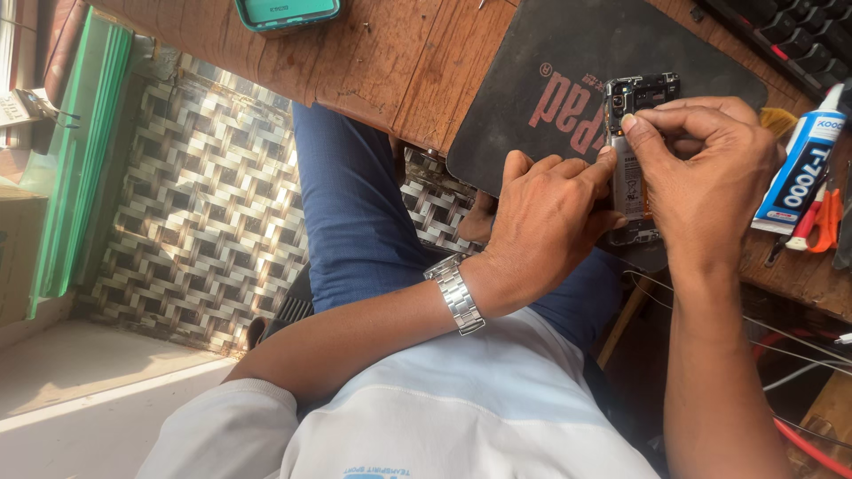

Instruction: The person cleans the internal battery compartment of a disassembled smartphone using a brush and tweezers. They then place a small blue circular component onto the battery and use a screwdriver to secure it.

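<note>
Opened phone (632, 168) with its back cover off stands between both hands at the near edge of a black mat (532, 80), its exposed dark circuit parts at the far end and a pale grey battery with a small printed label along the middle; the left hand (546, 226), a metal wristwatch (455, 294) on its wrist, grips the phone's left side, its fingers (586, 168) curled and pressed against the frame; the right hand (710, 177) comes in from the other side, thumb and forefinger pinched together on the upper edge of the phone near the circuit parts; the mat carries large reddish letters and lies on a worn wooden surface (382, 62); just right of the right hand lies a tube of glue (803, 164), white with a blue label and a white nozzle, beside orange-handled tools (825, 222); a black keyboard (799, 31) sits at the far right corner; a teal rectangular case (286, 12) rests at the far edge of the surface; below, blue trousers and a woven mat on the floor show.
</note>
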The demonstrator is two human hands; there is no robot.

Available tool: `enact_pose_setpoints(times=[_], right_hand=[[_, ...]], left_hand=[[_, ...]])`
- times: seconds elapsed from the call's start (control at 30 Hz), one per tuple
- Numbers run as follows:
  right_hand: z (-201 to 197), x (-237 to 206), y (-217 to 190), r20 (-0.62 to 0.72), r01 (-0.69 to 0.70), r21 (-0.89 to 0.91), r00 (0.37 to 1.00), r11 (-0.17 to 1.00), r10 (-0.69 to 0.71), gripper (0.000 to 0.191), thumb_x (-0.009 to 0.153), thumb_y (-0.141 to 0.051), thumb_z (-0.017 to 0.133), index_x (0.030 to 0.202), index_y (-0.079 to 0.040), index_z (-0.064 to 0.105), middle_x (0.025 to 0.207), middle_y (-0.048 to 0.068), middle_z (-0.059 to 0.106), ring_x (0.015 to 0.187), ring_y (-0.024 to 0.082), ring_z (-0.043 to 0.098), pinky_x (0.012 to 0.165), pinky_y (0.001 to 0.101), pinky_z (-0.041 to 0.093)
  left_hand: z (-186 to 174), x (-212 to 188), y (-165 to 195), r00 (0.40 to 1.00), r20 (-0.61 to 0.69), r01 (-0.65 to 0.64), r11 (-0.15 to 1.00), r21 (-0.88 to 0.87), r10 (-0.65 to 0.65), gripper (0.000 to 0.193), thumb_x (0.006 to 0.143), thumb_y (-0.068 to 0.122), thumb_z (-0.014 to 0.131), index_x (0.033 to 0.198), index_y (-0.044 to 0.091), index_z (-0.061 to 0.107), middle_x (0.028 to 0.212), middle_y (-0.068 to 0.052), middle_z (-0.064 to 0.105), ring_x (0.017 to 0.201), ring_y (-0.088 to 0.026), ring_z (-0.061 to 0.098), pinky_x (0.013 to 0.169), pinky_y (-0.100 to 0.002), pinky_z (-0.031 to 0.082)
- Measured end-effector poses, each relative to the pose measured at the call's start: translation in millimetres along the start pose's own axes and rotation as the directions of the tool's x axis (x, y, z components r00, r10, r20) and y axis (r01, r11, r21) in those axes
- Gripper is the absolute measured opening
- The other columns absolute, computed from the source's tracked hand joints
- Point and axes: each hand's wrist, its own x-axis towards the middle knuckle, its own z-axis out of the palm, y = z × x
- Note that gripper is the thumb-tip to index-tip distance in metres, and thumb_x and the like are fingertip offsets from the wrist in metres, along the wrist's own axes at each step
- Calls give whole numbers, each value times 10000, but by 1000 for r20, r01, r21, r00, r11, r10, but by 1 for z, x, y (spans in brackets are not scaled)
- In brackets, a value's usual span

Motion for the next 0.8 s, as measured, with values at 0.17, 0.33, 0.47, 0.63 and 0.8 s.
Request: enact_pose_setpoints(times=[0.17, 0.33, 0.47, 0.63, 0.8], right_hand=[[0, -1, 4, 5, 26, -7, 1000, 1000, -26, 129, 943, -42, 867, 1025, -18, 769, 1039, 109, 696, 847, 144, 705, 736, 222, 595], [1, 0, 3, -11, -4, -15, 1000, 1000, 4, 133, 912, -48, 867, 983, -15, 760, 1019, 101, 686, 809, 126, 693, 696, 211, 587], [4, -4, 1, -12, 4, -154, 1000, 988, -6, 126, 943, -55, 884, 1005, -11, 783, 1025, 105, 707, 751, 138, 660, 624, 236, 526], [10, -12, -2, -30, 103, -261, 993, 960, -114, 57, 944, -27, 824, 950, 0, 774, 1016, 105, 695, 877, 183, 674, 755, 309, 549], [17, -18, -6, -27, 151, -436, 983, 887, -180, 38, 974, -35, 792, 993, -3, 783, 1073, 97, 725, 1010, 253, 675, 854, 382, 544]], left_hand=[[3, 0, -1, 999, -36, -13, 1000, -7, 12, 608, 849, 292, 777, 1365, 32, 586, 883, -26, 705, 895, -198, 653, 862, -398, 384], [3, 0, -1, 999, -34, -13, 1000, -17, 13, 623, 844, 291, 778, 1369, 14, 588, 864, -31, 699, 873, -196, 647, 853, -392, 383], [3, -1, -1, 999, -48, -12, 1000, -13, 11, 611, 847, 295, 775, 1357, 14, 593, 869, -36, 693, 882, -199, 647, 850, -393, 382], [5, -1, 0, 998, -61, -12, 1000, -2, 12, 585, 842, 291, 768, 1334, 15, 612, 861, -39, 690, 870, -202, 644, 836, -396, 379], [6, -2, -3, 994, -106, -40, 999, 5, 40, 418, 863, 204, 741, 1228, 17, 661, 861, -45, 685, 856, -199, 639, 827, -393, 377]])
